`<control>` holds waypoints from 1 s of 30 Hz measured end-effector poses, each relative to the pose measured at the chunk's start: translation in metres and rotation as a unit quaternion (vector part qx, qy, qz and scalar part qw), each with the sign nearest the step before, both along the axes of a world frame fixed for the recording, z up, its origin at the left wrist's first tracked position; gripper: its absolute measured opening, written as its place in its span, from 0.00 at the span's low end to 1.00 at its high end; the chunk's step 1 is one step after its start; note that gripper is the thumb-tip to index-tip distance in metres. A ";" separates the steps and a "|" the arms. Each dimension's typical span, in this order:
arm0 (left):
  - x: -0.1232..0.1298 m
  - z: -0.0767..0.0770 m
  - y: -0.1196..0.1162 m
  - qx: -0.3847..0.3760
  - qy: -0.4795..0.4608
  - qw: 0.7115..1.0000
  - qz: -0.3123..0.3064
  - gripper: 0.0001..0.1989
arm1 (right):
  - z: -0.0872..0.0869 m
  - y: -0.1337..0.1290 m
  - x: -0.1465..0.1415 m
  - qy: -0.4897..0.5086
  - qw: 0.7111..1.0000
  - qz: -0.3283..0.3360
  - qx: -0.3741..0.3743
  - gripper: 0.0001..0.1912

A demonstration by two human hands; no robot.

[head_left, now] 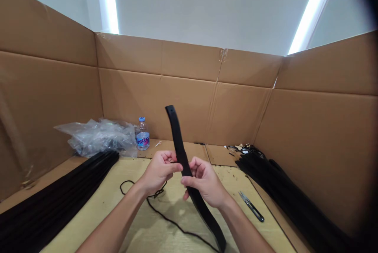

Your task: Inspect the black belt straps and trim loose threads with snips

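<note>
Brown cardboard panels (153, 99) stand around three sides of the work space, rising against a pale grey wall (206, 4) with two bright strips. Inside them I see a table (88, 209) with a pale yellow top, spread across the lower part of the frame. A thick bundle of long black strips (59, 201) slants through the lower left, and a second black bundle (289, 201) slants down the lower right. A crumpled heap of clear plastic bags (103, 136) sits left of centre, against the cardboard.

In the middle of the frame, a long, flat, curved black strap (185, 166) is held up at a tilt, its free end toward the top and its other end near the bottom edge. The person's right hand (206, 182) is closed on it, thumb across the front and fingers reaching behind. Just higher, the left hand (161, 170) pinches its left edge, thumb tip against it.

Below the hands, a thin black cord (177, 225) loops at the left and trails toward the bottom edge. A clear bottle with a blue cap (142, 136) stands beside the bags. Black-handled metal snips (251, 205) lie right of the right hand. Small black and white scraps (245, 149) are scattered behind the second bundle.
</note>
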State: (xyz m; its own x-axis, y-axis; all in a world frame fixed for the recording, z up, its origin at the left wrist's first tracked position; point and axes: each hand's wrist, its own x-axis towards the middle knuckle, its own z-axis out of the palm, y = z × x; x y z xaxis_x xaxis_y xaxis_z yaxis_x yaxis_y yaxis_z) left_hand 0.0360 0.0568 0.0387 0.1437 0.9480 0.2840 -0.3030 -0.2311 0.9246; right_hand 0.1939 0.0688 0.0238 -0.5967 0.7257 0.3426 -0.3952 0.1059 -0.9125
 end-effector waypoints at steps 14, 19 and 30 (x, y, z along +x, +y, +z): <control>0.001 0.000 0.003 0.031 -0.006 0.998 0.059 0.21 | 0.000 0.001 -0.002 0.050 0.998 -0.038 0.014 0.21; 0.002 -0.003 0.002 0.007 -0.016 0.999 0.041 0.20 | 0.001 -0.001 -0.003 0.017 0.999 -0.032 0.035 0.16; 0.000 0.002 0.003 0.029 -0.025 0.998 0.052 0.25 | 0.001 -0.001 -0.003 0.064 0.996 -0.046 0.052 0.16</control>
State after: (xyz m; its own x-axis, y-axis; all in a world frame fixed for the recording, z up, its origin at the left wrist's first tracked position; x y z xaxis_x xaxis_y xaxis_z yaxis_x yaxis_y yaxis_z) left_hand 0.0356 0.0594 0.0408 0.0294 0.9386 0.3437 -0.3190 -0.3171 0.8931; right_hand 0.1905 0.0680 0.0249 -0.4766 0.7313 0.4879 -0.4916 0.2384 -0.8375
